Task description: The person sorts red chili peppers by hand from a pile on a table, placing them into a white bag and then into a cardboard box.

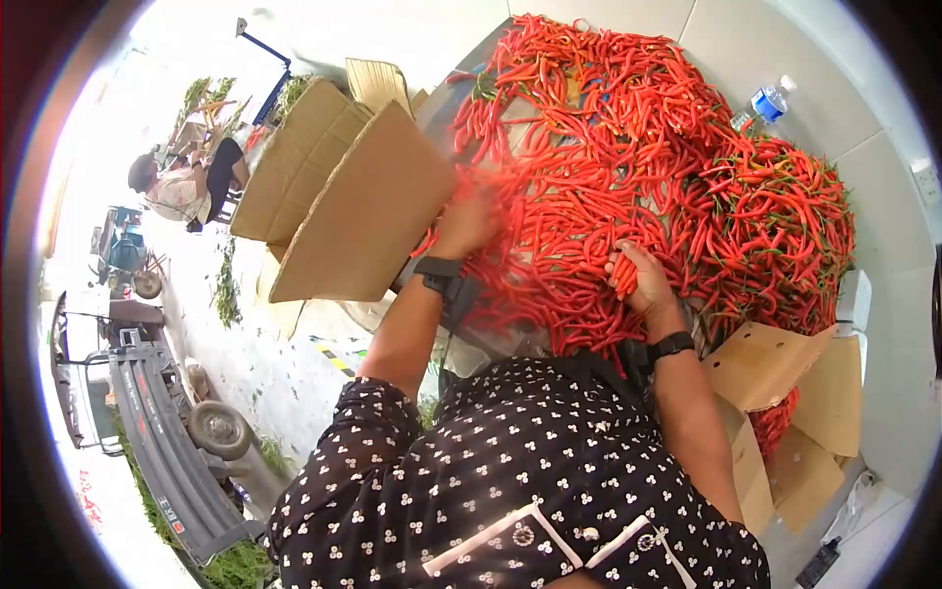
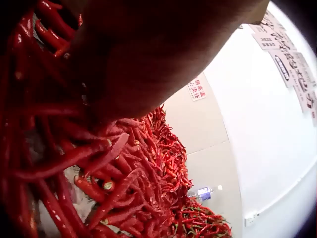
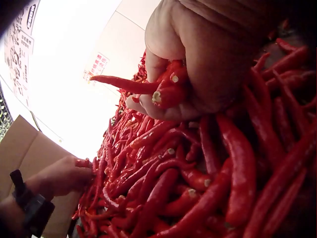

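Red chillies [image 1: 589, 211] lie in a wide heap on the floor. In the right wrist view, my right hand [image 3: 208, 54] grips several red chillies [image 3: 171, 94], their cut ends facing the camera; the head view shows this hand [image 1: 643, 280] above the heap's near edge. My left hand [image 1: 466, 221] is blurred over the heap's left side, beside a cardboard flap [image 1: 368, 211]. From the right wrist view, the left hand [image 3: 62, 176] appears curled round some chillies, fingertips hidden. The left wrist view shows this hand [image 2: 148, 54] dark and close above chillies [image 2: 106, 153].
A greener-stemmed chilli pile [image 1: 775, 221] rises at right, near a water bottle [image 1: 765, 106]. An opened carton [image 1: 770, 368] holding chillies stands at lower right. Further left are a seated person [image 1: 182, 187] and a grey cart [image 1: 162, 442]. A tiled wall [image 1: 824, 79] borders the heap.
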`<state>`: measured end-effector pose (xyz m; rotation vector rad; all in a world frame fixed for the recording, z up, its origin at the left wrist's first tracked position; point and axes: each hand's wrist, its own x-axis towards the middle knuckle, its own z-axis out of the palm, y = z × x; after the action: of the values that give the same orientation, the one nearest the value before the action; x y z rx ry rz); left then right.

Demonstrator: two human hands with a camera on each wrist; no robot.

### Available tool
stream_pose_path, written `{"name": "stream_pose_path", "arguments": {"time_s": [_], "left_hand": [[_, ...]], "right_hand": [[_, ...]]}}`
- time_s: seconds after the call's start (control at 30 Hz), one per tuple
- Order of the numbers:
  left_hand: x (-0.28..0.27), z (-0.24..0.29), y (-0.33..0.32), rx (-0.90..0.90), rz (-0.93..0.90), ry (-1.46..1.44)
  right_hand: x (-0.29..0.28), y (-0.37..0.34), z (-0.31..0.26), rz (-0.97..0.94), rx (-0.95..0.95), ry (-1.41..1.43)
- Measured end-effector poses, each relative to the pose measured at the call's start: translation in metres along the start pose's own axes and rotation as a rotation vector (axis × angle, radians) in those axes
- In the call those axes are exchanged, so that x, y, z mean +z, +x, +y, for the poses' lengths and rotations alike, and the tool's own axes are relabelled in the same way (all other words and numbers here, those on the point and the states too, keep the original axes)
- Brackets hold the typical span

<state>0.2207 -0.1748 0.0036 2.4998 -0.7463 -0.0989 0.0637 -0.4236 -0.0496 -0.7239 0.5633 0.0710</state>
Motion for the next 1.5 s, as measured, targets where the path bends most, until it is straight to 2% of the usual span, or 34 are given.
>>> {"name": "stream_pose_path", "arguments": {"time_s": [0.07,0.13,0.17,0.23,0.37,0.43,0.47,0.53,0.6,0.7,0.8,0.83,0.9,0.93,1.0,1.03,1.1,1.2,1.23,1.3,1.43,1.5], "left_hand": [[-0.004,-0.001,0.002,0.028,0.033,-0.072],[-0.015,-0.016,0.002,0.219,-0.028,-0.305],[-0.019,-0.023,-0.001,0.214,-0.031,-0.302],[-0.043,-0.014,-0.014,-0.402,-0.215,-0.864],[-0.051,-0.033,-0.052,-0.459,-0.172,-0.917],[-0.045,-0.046,-0.069,-0.335,-0.206,-0.508],[-0.042,-0.047,-0.078,-0.338,-0.202,-0.508],[-0.039,-0.045,-0.093,-0.241,-0.273,-0.247],[-0.036,-0.040,-0.101,-0.240,-0.316,-0.181],[-0.027,-0.037,-0.109,-0.089,-0.281,-0.027],[-0.019,-0.031,-0.108,-0.016,-0.311,0.085],[-0.017,-0.028,-0.105,-0.014,-0.310,0.085],[-0.014,-0.022,-0.098,-0.115,-0.315,-0.229],[-0.014,-0.018,-0.094,-0.113,-0.315,-0.229],[-0.018,-0.014,-0.081,-0.216,-0.180,-0.352],[-0.014,-0.020,-0.068,-0.209,-0.179,-0.352],[-0.003,-0.040,-0.040,-0.255,0.128,-0.063],[-0.004,-0.043,-0.015,-0.317,0.188,0.071],[-0.004,-0.044,-0.010,-0.315,0.189,0.071],[-0.004,-0.039,-0.001,-0.339,0.007,0.248],[-0.016,-0.009,0.003,-0.425,-0.026,0.164],[-0.031,0.007,-0.001,-0.186,-0.141,0.271]], "right_hand": [[-0.001,0.001,-0.001,-0.004,0.005,0.001],[-0.003,0.001,0.001,-0.008,0.017,0.006],[-0.003,0.002,0.001,-0.004,0.009,0.000],[-0.002,0.001,-0.001,-0.001,0.007,-0.011],[0.000,0.001,-0.002,-0.001,0.019,0.010],[0.000,0.000,-0.002,-0.001,0.023,0.008],[0.000,0.001,-0.002,0.000,0.020,0.008],[-0.002,0.002,-0.001,-0.009,0.021,0.013],[-0.003,0.003,0.000,-0.019,0.019,0.017],[-0.004,0.004,0.000,-0.045,0.028,0.029],[-0.002,0.002,-0.002,-0.014,0.028,0.012],[-0.002,0.002,-0.001,-0.018,0.026,0.018],[-0.003,0.002,-0.001,-0.020,0.022,0.025],[-0.003,0.002,-0.001,-0.005,0.028,0.021],[-0.003,0.003,0.000,0.010,0.031,0.016],[-0.003,0.003,-0.001,-0.010,0.032,0.019],[-0.004,0.003,-0.001,-0.030,0.033,0.020],[-0.004,0.002,-0.001,-0.030,0.029,0.018],[-0.004,0.002,-0.001,-0.032,0.029,0.012],[-0.002,0.002,-0.002,-0.034,0.026,0.007],[-0.003,0.001,-0.002,-0.017,0.020,-0.011],[-0.004,0.002,0.000,-0.017,0.011,-0.027]]}}
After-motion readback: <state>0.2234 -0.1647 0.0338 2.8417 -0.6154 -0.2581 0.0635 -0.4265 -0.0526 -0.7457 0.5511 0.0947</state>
